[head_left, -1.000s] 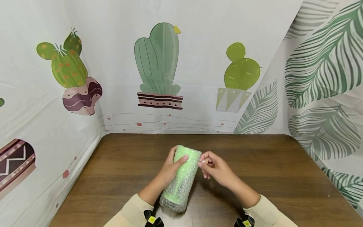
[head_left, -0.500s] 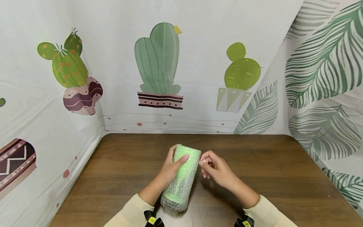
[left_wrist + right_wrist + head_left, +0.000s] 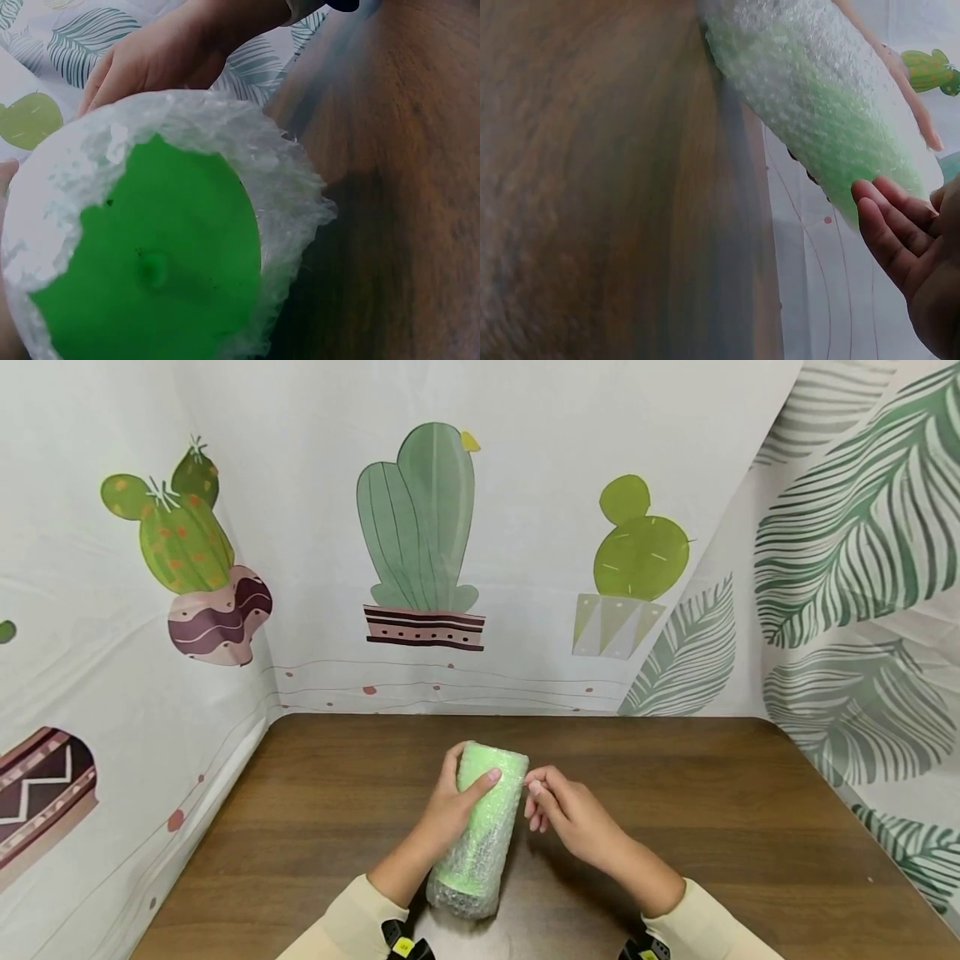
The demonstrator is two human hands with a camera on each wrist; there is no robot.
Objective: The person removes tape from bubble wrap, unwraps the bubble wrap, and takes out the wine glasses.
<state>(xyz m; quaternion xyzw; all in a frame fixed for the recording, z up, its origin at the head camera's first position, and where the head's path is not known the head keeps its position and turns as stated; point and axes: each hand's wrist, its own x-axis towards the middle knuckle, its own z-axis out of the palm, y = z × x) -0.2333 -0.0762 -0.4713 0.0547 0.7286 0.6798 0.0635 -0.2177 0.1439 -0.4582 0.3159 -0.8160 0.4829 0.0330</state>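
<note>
A green cylinder [image 3: 480, 852] wrapped in clear bubble wrap leans over the table, its top tipped slightly right. My left hand [image 3: 450, 797] grips its upper left side, thumb across the front. At the upper right edge, my right hand [image 3: 573, 814] pinches the bubble wrap [image 3: 516, 793] between thumb and forefinger; the pinched bit is too small to make out. The left wrist view shows a flat green end [image 3: 172, 232] with a small central dimple and ragged wrap around its rim. In the right wrist view, the other right fingers [image 3: 889, 232] are loosely bent beside the wrapped side.
The brown wooden table [image 3: 675, 785] spreads out on both sides of the hands. A white cloth [image 3: 525, 527] printed with cacti and leaves hangs behind it and along the sides. Black wrist devices [image 3: 405, 943] sit by both cuffs.
My right hand has shifted slightly, its fingers staying at the wrap's edge. The cylinder's top has moved a little left; my left hand keeps its grip.
</note>
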